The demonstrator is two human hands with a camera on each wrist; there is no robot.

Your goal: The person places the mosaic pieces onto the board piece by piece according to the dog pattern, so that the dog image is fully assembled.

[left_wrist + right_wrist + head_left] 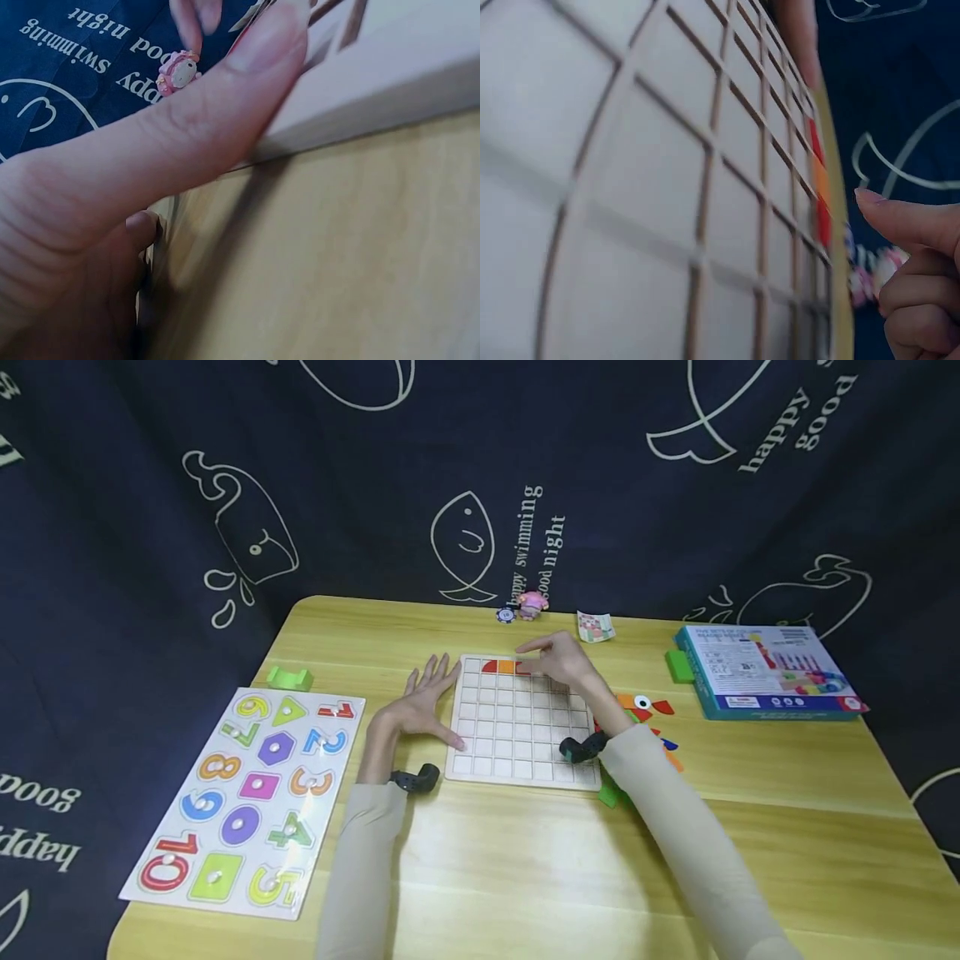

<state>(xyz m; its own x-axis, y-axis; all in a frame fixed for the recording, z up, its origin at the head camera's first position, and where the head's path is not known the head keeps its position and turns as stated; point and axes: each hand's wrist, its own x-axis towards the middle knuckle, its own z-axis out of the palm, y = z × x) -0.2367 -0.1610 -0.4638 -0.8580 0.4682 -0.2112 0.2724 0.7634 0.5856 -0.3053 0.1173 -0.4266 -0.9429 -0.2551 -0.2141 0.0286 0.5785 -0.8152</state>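
A white grid board [495,722] lies flat on the table with a red quarter-round piece [490,667], an orange square piece [507,667] and another red piece [823,221] in its far row. My left hand [420,706] spreads its fingers along the board's left side, its thumb resting at the near-left edge. Over the far row is my right hand [558,660], thumb and forefinger apart, with nothing visible between them. One fingertip is close to the second red piece and partly covers it in the head view; whether they touch, I cannot tell.
Colored pieces [643,703] lie right of the board, partly behind the right forearm. A number puzzle board [258,810] is at left, a boxed set [772,672] at right. Near the back edge are a pink figurine [532,603], a round chip [506,615] and a small card [596,627].
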